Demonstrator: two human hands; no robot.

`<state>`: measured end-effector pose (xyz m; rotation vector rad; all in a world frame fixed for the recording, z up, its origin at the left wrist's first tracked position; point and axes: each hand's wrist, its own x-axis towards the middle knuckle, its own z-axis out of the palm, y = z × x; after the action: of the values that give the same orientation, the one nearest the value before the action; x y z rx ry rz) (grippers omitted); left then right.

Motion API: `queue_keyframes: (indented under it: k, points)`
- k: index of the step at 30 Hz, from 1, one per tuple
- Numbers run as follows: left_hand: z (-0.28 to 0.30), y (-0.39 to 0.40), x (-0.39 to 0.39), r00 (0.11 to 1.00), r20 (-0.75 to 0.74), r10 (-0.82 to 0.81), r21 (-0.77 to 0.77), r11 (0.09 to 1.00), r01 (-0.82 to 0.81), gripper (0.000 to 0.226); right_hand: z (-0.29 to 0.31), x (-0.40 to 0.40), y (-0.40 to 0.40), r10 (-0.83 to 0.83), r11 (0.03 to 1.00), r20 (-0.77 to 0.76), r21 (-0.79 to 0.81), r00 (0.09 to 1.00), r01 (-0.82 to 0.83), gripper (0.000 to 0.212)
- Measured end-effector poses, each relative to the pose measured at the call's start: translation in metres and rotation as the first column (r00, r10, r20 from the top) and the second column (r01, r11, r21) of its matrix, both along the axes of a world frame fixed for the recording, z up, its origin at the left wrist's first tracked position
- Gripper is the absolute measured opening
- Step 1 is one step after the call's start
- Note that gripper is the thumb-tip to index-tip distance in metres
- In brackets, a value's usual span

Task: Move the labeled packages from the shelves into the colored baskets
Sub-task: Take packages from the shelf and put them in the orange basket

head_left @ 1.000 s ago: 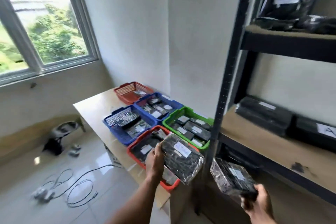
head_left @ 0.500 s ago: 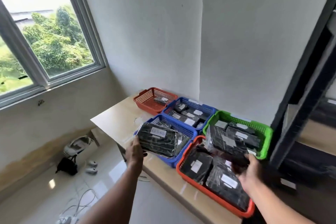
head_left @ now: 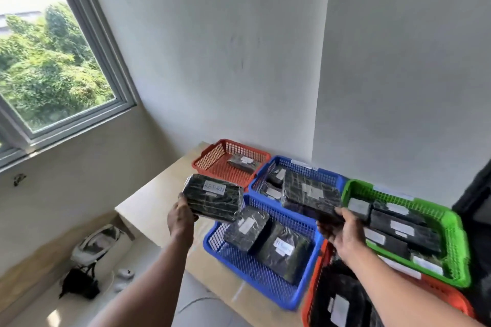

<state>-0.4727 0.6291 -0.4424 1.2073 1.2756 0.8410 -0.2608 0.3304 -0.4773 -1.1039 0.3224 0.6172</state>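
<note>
My left hand (head_left: 182, 218) grips a black wrapped package with a white "RETURN" label (head_left: 214, 198), held above the table beside the near blue basket (head_left: 255, 279). My right hand (head_left: 342, 229) grips a second black labeled package (head_left: 309, 195) over the far blue basket (head_left: 313, 171). The near blue basket holds two packages. A far red basket (head_left: 212, 160) holds one package. The green basket (head_left: 446, 223) holds several. A near red basket (head_left: 314, 289) at the bottom right also holds packages.
The baskets stand on a light wooden table (head_left: 154, 202) against a white wall. A window (head_left: 53, 66) is at the left. A small chair and a dark bag (head_left: 87, 265) lie on the floor. A dark shelf edge (head_left: 475, 194) shows at far right.
The view swung left from the shelves to the baskets. Both hands carried their packages up and forward: the left one past the near blue basket, the right one from the green basket to over the far blue basket.
</note>
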Motion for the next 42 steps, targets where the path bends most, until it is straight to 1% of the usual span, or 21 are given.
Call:
queue_keyframes:
  k: [4, 8, 11, 13, 15, 17, 18, 20, 22, 24, 25, 28, 30, 31, 33, 34, 36, 37, 39, 42]
  points:
    - [0.001, 0.068, 0.025, 0.999, -0.033, -0.009, -0.001, 1.0, 0.009, 0.044, 0.001, 0.02, 0.053, -0.007, 1.0, -0.011, -0.005, 1.0, 0.007, 0.019]
    - [0.001, 0.13, 0.06, 0.997, -0.053, -0.048, 0.012, 0.999, 0.049, 0.041, -0.01, 0.038, 0.085, -0.046, 0.998, -0.018, -0.044, 0.999, 0.045, 0.017]
    - [-0.007, 0.18, 0.096, 0.992, -0.053, -0.118, -0.012, 0.993, 0.117, 0.039, -0.023, 0.055, 0.107, -0.125, 0.99, -0.026, -0.063, 0.992, 0.123, 0.014]
    - [-0.019, 0.21, 0.123, 0.981, -0.029, -0.189, -0.044, 0.981, 0.188, 0.034, -0.026, 0.063, 0.119, -0.182, 0.981, -0.034, -0.075, 0.983, 0.179, 0.014]
    - [-0.035, 0.239, 0.151, 0.955, -0.056, -0.29, -0.072, 0.956, 0.285, 0.032, -0.03, 0.071, 0.135, -0.254, 0.963, -0.035, -0.097, 0.967, 0.249, 0.014]
    - [-0.054, 0.264, 0.178, 0.899, -0.112, -0.424, -0.107, 0.905, 0.413, 0.034, -0.03, 0.078, 0.155, -0.313, 0.944, -0.034, -0.117, 0.949, 0.308, 0.015]
    - [-0.063, 0.272, 0.19, 0.865, -0.154, -0.478, -0.097, 0.878, 0.468, 0.035, -0.027, 0.079, 0.163, -0.329, 0.939, -0.033, -0.12, 0.944, 0.323, 0.015]
    - [-0.075, 0.285, 0.21, 0.777, -0.29, -0.559, -0.073, 0.822, 0.565, 0.039, -0.024, 0.084, 0.187, -0.362, 0.926, -0.033, -0.131, 0.932, 0.355, 0.015]
    - [-0.082, 0.293, 0.227, 0.708, -0.432, -0.558, -0.08, 0.806, 0.587, 0.036, -0.022, 0.088, 0.211, -0.39, 0.914, -0.031, -0.131, 0.92, 0.383, 0.014]
    - [-0.093, 0.298, 0.241, 0.648, -0.516, -0.56, -0.083, 0.786, 0.613, 0.036, -0.022, 0.09, 0.233, -0.41, 0.906, -0.032, -0.128, 0.912, 0.403, 0.015]
    - [-0.096, 0.298, 0.247, 0.617, -0.539, -0.574, -0.106, 0.773, 0.626, 0.035, -0.022, 0.091, 0.243, -0.418, 0.903, -0.034, -0.13, 0.908, 0.41, 0.015]
    - [-0.112, 0.302, 0.266, 0.577, -0.568, -0.587, -0.126, 0.755, 0.644, 0.034, -0.023, 0.097, 0.271, -0.417, 0.902, -0.036, -0.14, 0.908, 0.409, 0.013]
    - [-0.111, 0.301, 0.274, 0.548, -0.567, -0.615, -0.183, 0.742, 0.645, 0.034, -0.023, 0.102, 0.289, -0.412, 0.902, -0.034, -0.155, 0.911, 0.402, 0.012]
    - [-0.112, 0.301, 0.277, 0.518, -0.58, -0.628, -0.221, 0.734, 0.642, 0.036, -0.023, 0.106, 0.297, -0.411, 0.902, -0.033, -0.163, 0.911, 0.401, 0.011]
    - [-0.125, 0.301, 0.281, 0.434, -0.617, -0.656, -0.278, 0.698, 0.66, 0.043, -0.022, 0.112, 0.311, -0.4, 0.904, -0.027, -0.175, 0.916, 0.39, 0.011]
    - [-0.139, 0.303, 0.283, 0.384, -0.623, -0.682, -0.302, 0.662, 0.686, 0.049, -0.023, 0.116, 0.319, -0.395, 0.906, -0.025, -0.18, 0.919, 0.384, 0.012]
    - [-0.159, 0.306, 0.285, 0.244, -0.645, -0.724, -0.342, 0.559, 0.755, 0.059, -0.023, 0.124, 0.333, -0.375, 0.911, -0.014, -0.194, 0.927, 0.365, 0.01]
    - [-0.165, 0.306, 0.285, 0.183, -0.649, -0.738, -0.366, 0.515, 0.775, 0.057, -0.023, 0.128, 0.34, -0.361, 0.914, -0.008, -0.199, 0.932, 0.353, 0.009]
    - [-0.15, 0.302, 0.28, 0.084, -0.675, -0.733, -0.381, 0.444, 0.811, 0.042, -0.023, 0.134, 0.353, -0.337, 0.921, 0.012, -0.201, 0.941, 0.333, 0.008]
    - [-0.144, 0.305, 0.278, -0.006, -0.69, -0.723, -0.415, 0.39, 0.822, 0.031, -0.024, 0.143, 0.374, -0.287, 0.931, 0.044, -0.224, 0.957, 0.289, 0.006]
